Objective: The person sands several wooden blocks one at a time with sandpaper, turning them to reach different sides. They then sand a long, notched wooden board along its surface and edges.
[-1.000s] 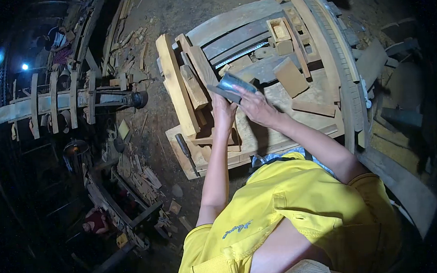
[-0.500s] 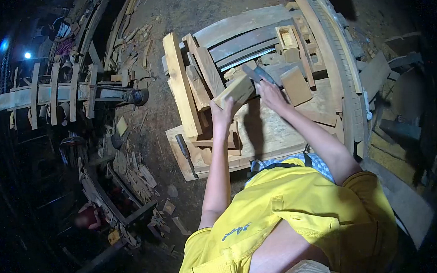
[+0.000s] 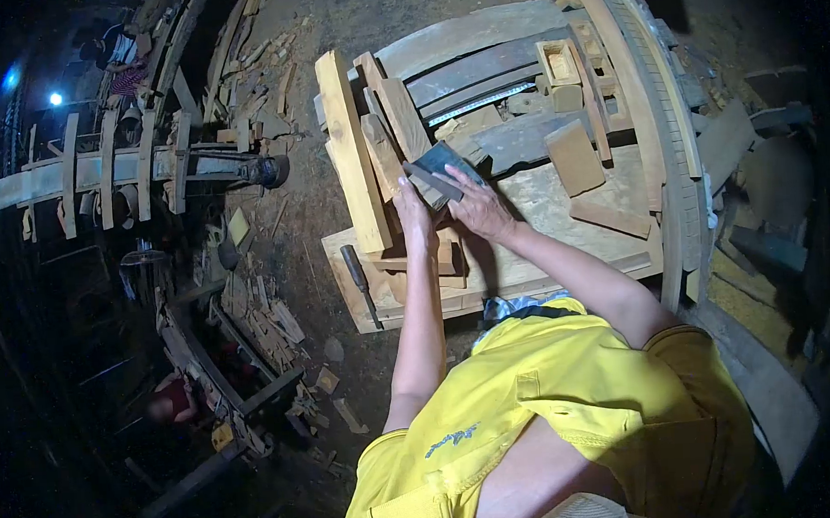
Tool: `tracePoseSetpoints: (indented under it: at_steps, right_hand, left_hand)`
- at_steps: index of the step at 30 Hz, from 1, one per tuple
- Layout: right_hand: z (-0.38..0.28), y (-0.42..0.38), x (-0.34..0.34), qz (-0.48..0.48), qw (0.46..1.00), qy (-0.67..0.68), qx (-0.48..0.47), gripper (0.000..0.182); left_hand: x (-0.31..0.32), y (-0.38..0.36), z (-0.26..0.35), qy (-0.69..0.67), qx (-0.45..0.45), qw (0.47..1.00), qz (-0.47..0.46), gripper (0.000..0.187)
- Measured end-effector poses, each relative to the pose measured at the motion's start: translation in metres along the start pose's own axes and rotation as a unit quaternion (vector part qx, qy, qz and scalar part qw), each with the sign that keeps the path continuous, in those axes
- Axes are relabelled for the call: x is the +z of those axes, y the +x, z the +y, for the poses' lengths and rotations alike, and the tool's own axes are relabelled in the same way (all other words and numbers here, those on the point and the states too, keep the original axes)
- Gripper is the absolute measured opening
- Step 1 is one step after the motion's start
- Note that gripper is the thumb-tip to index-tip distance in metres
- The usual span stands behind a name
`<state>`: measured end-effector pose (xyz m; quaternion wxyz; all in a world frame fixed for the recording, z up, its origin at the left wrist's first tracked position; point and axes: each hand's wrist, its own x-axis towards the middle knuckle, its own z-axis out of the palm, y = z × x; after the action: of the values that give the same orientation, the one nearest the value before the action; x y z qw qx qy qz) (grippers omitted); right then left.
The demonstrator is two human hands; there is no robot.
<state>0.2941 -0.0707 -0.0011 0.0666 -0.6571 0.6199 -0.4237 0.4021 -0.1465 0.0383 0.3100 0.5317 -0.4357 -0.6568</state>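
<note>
While the right hand (image 3: 480,210) grips a dark tool (image 3: 434,180), the left hand (image 3: 414,215) holds a block (image 3: 430,196) inside the bench's (image 3: 544,244) left edge.

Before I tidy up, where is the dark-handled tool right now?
In the head view, the dark-handled tool lies on the left end of the pale board, beside the long yellowish beam's near end.

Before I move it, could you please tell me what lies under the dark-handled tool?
The tool lies on a pale board; what it covers cannot be seen.
</note>
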Motion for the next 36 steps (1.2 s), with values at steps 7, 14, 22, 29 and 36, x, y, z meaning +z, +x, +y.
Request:
tracePoseSetpoints:
  at_steps: [7, 14, 22, 29, 36]
  right_hand:
    - [0.082, -0.015, 0.026, -0.078, 0.980, -0.089, 0.161, 0.020]
    - [0.106, -0.028, 0.012, -0.022, 0.969, -0.097, 0.226, 0.023]
    - [0.044, -0.003, -0.046, 0.009, 0.946, 0.089, 0.311, 0.032]
    - [0.012, -0.028, -0.029, -0.028, 0.981, 0.093, 0.168, 0.033]
    - [0.004, -0.029, -0.046, -0.028, 0.991, 0.023, 0.125, 0.023]
  left_hand:
    - [-0.003, 0.000, -0.003, -0.016, -0.063, 0.997, 0.028, 0.055]
    - [-0.019, 0.009, -0.003, 0.173, -0.038, 0.981, -0.085, 0.050]
    - [-0.022, -0.033, 0.024, 0.526, 0.229, 0.810, -0.124, 0.077]
    - [-0.036, -0.029, -0.006, 0.175, 0.128, 0.976, -0.019, 0.083]
    - [-0.016, -0.054, 0.003, 0.101, 0.104, 0.989, -0.013, 0.082]
